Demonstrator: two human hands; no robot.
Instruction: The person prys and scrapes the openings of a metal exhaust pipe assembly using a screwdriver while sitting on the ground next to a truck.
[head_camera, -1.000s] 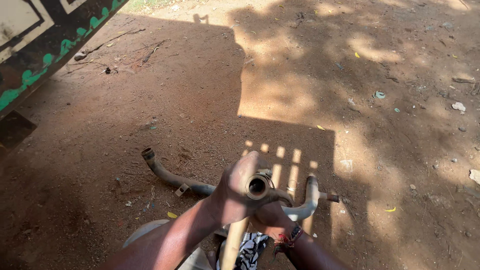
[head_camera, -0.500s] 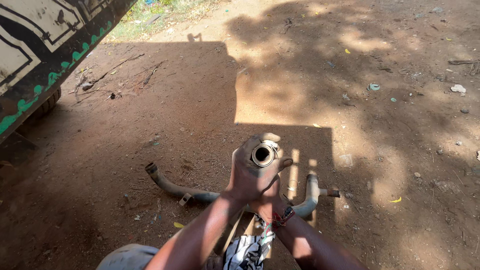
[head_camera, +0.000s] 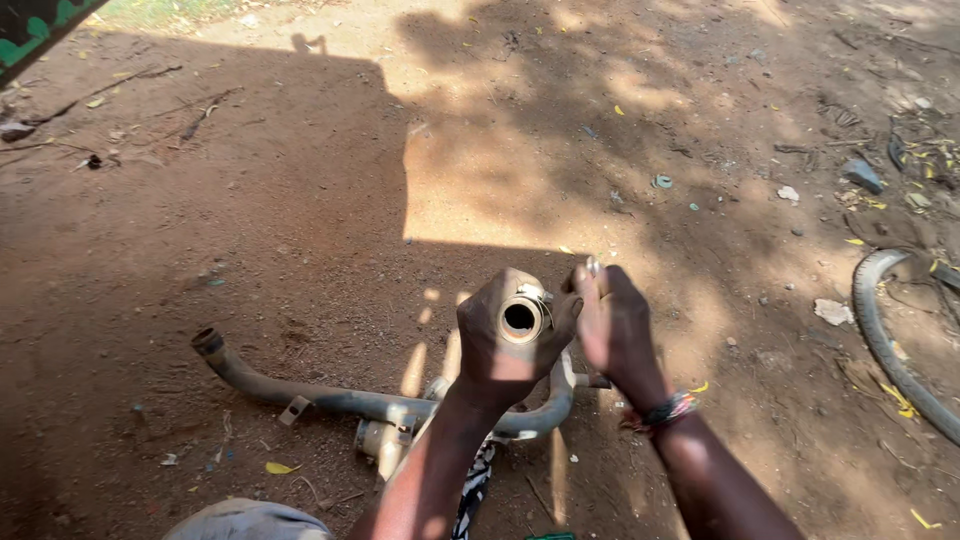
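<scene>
My left hand (head_camera: 500, 345) grips a tan metal tube (head_camera: 520, 318) upright, its open round end facing the camera. Just right of the tube my right hand (head_camera: 615, 325) is raised, and its fingertips pinch a small metal piece (head_camera: 592, 267) near the tube's rim. A beaded bracelet (head_camera: 668, 409) is on my right wrist. Below the hands, a long bent rusty pipe (head_camera: 300, 392) lies on the red dirt, curving up at its left end, with a small bracket and a cylindrical part near its middle.
A tyre (head_camera: 890, 350) lies at the right edge. Scattered litter and leaves dot the ground at the far right. The corner of a green and dark painted vehicle (head_camera: 40, 25) shows at the top left. A striped cloth (head_camera: 475, 490) is near my knees.
The view swung right, so the vehicle slid out of frame and the tyre appeared. My right hand came out from under the tube and rose beside its rim.
</scene>
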